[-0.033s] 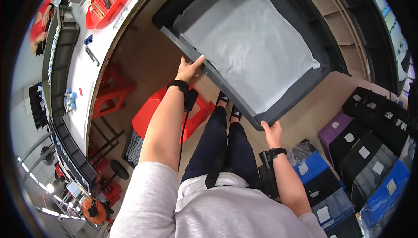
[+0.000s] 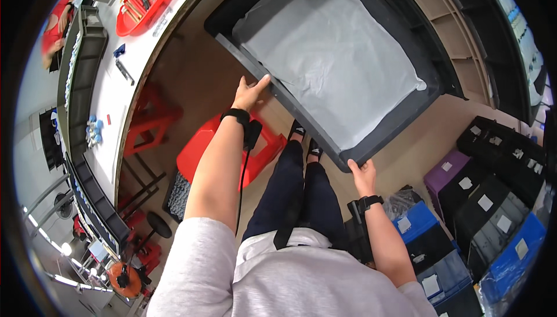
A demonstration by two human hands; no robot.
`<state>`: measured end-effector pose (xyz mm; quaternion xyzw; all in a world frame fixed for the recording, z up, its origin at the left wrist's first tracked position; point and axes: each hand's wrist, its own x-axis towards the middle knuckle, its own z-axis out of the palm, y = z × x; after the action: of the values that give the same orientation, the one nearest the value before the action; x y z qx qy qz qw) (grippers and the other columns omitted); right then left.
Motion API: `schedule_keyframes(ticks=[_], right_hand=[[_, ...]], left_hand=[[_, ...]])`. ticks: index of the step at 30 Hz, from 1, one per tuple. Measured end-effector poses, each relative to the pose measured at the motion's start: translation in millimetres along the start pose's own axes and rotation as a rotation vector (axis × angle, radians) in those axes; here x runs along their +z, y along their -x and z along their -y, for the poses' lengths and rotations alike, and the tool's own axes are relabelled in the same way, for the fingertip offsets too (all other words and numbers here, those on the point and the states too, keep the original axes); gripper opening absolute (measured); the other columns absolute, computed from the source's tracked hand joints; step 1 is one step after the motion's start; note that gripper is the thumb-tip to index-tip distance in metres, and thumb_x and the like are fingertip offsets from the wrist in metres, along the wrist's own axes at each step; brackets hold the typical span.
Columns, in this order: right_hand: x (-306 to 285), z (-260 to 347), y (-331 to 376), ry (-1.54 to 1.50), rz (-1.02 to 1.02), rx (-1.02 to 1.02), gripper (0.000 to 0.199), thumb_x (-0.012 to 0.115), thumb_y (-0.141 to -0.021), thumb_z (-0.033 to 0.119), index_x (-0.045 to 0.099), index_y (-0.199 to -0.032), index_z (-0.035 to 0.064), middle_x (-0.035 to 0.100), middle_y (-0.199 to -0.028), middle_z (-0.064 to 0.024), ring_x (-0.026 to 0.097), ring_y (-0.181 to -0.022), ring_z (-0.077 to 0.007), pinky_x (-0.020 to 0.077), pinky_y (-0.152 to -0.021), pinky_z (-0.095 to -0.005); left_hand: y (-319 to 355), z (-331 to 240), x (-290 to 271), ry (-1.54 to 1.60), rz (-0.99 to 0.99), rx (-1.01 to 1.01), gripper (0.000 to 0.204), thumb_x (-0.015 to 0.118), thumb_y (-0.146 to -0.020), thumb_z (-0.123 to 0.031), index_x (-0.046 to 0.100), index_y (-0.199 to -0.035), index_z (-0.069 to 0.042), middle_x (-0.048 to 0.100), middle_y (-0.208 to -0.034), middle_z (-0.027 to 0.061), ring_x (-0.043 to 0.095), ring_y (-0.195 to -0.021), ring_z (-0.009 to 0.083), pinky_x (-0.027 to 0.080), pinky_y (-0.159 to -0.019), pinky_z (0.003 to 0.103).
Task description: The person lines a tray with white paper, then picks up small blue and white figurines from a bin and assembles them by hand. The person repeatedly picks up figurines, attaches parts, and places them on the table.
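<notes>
A large black tray, lined with a white sheet, is tilted in front of me. My left hand grips the near rim toward its left part, thumb over the edge and a finger sticking out. At the tray's near right corner, my right hand pinches the rim with the thumb on top. Both hands' other fingers are partly hidden under the rim. The sheet lies creased over the tray's bottom, and I see no items on it.
A red stool stands by my left forearm. Left is a white worktable with a red tool tray. Black, purple and blue bins crowd the floor at right. Behind the tray rises a compartmented rack. Another person is at far left.
</notes>
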<state>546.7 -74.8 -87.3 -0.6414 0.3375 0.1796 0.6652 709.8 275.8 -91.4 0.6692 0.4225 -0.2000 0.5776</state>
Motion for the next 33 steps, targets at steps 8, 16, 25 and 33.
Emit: schedule_keyframes(ticks=[8, 16, 25, 33], right_hand=[[-80.4, -8.6, -2.8, -0.265, -0.107, 0.338, 0.062, 0.064, -0.085, 0.02, 0.033, -0.135, -0.001, 0.059, -0.111, -0.0169, 0.061, -0.099, -0.0263, 0.0529, -0.077, -0.0354], [-143.5, 60.8, 26.3, 0.09, -0.27, -0.086, 0.055, 0.062, -0.085, 0.01, 0.039, -0.134, 0.0018, 0.064, -0.096, -0.0119, 0.064, -0.077, -0.0158, 0.0519, -0.062, -0.0243], [-32.4, 339.9, 59.2, 0.154, -0.238, -1.033, 0.035, 0.056, -0.092, 0.009, 0.05, -0.125, 0.0022, 0.063, -0.091, -0.0028, 0.058, -0.078, -0.0089, 0.0468, -0.069, -0.0213], [200.4, 496.6, 72.8, 0.675, 0.039, -1.296, 0.031, 0.061, -0.081, 0.002, 0.06, -0.112, 0.0008, 0.067, -0.091, -0.014, 0.066, -0.076, -0.0193, 0.052, -0.07, -0.0294]], left_hand=[[81.3, 116.5, -112.4, -0.152, -0.093, 0.032, 0.058, 0.07, -0.082, -0.027, 0.048, -0.128, 0.0, 0.063, -0.09, 0.0043, 0.059, -0.072, 0.0123, 0.048, -0.053, 0.027], [180.3, 108.3, -205.9, -0.019, -0.215, -0.008, 0.04, 0.065, -0.085, -0.016, 0.054, -0.122, -0.005, 0.064, -0.093, 0.0055, 0.062, -0.075, 0.0133, 0.052, -0.061, 0.03], [191.6, -184.3, -198.4, 0.101, -0.054, 0.871, 0.033, 0.061, -0.088, -0.009, 0.055, -0.119, 0.001, 0.064, -0.109, 0.0113, 0.062, -0.099, 0.0165, 0.049, -0.084, 0.027], [110.3, -404.5, -204.6, -0.177, 0.127, 1.169, 0.032, 0.06, -0.086, -0.009, 0.057, -0.115, 0.003, 0.064, -0.108, 0.0131, 0.063, -0.099, 0.0201, 0.051, -0.084, 0.031]])
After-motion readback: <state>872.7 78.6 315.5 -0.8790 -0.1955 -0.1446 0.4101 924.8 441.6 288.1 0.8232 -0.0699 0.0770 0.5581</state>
